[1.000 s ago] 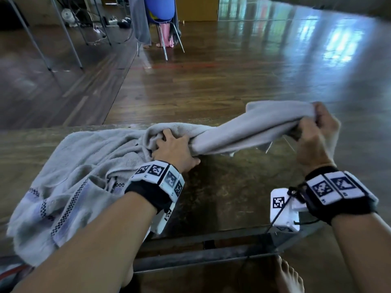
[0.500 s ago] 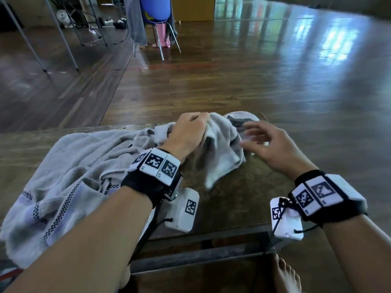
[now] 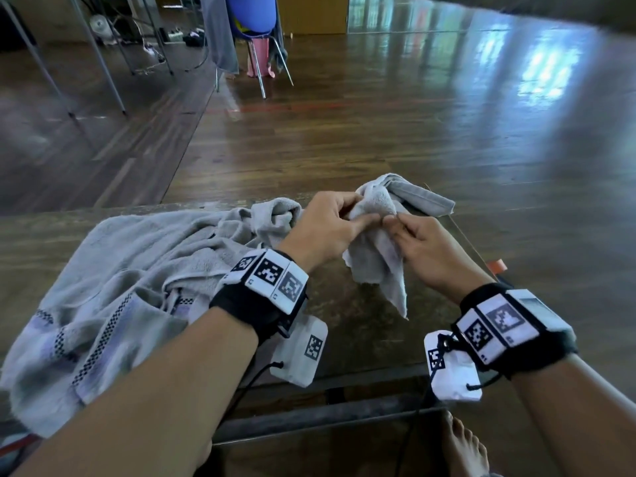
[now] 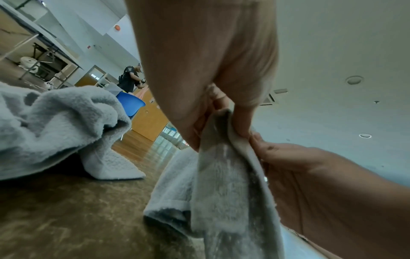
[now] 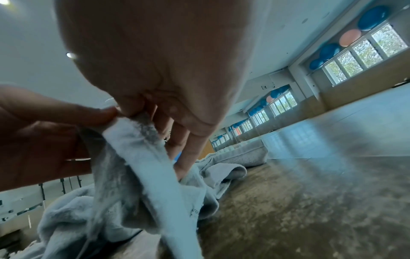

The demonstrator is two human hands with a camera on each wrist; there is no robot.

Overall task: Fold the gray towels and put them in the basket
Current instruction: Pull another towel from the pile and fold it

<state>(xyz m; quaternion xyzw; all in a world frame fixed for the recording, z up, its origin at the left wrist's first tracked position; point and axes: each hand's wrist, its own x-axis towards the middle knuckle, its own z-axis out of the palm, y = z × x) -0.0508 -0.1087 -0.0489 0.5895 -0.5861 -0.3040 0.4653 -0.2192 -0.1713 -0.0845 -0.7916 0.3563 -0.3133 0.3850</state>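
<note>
Your hands meet above the bench: left hand and right hand both pinch the same bunched edge of the small towel, which hangs between them with its far end on the bench. You're early, I judge: nothing is folded, and no basket shows. I count two towels; the big towel lies crumpled at your left, untouched

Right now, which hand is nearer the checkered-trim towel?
Left. The left hand is beside the checkered-trim towel; the right hand is farther right. Both pinch the small towel.
</note>
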